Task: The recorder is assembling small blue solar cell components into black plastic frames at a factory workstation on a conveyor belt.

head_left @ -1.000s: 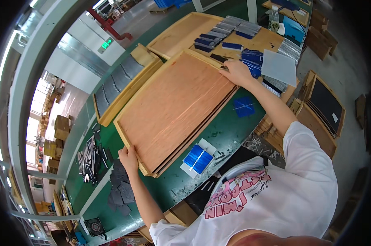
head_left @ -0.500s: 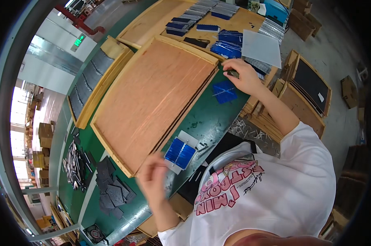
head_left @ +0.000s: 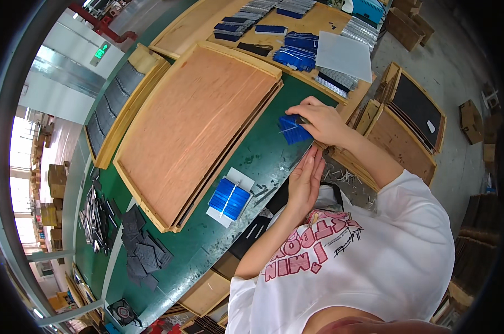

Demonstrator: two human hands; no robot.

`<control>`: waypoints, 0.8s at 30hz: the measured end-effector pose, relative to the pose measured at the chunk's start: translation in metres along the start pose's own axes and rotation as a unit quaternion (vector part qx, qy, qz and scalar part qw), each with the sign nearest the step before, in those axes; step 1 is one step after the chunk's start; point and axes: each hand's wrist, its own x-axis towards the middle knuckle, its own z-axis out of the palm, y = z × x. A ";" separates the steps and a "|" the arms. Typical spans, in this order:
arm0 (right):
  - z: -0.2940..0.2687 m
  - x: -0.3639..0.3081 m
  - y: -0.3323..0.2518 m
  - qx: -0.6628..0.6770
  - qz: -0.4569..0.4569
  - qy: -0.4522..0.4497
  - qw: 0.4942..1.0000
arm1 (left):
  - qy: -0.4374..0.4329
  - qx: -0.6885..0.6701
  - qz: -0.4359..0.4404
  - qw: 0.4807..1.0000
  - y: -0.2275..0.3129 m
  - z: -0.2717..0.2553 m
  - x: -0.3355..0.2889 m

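Observation:
A blue sheet piece (head_left: 292,133) with thin light strips lies near the green table's right edge. Over its right side is my right hand (head_left: 325,123), fingers bent and closed around a small dark thing I cannot make out. Just below, at the table edge, my left hand (head_left: 306,181) is open, with its fingers stretched up toward the right hand; nothing shows in it. Farther left on the table, a stack of blue pieces (head_left: 228,199) with a white line across it rests on a white plate (head_left: 242,178).
Stacked shallow wooden trays (head_left: 199,122) fill the table's middle. Dark grey pads (head_left: 146,250) and a pile of dark strips (head_left: 98,217) lie at left. More blue bundles (head_left: 296,50) and a white sheet (head_left: 344,55) sit on the far board. Wooden trays (head_left: 399,145) stand at right.
My left hand has swung right from beside the tray corner to the table edge under my right hand. The right hand has come down onto the blue piece.

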 end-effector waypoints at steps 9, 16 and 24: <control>-0.013 -0.016 -0.013 0.064 -0.001 -0.025 0.998 | 0.014 -0.056 0.022 0.998 0.002 0.022 -0.005; -0.015 -0.030 0.006 0.176 0.067 0.096 0.977 | 0.023 -0.016 0.019 0.999 0.003 0.026 -0.006; 0.001 -0.071 0.001 0.572 0.292 0.061 0.764 | 0.021 -0.003 -0.009 1.000 -0.005 0.023 -0.011</control>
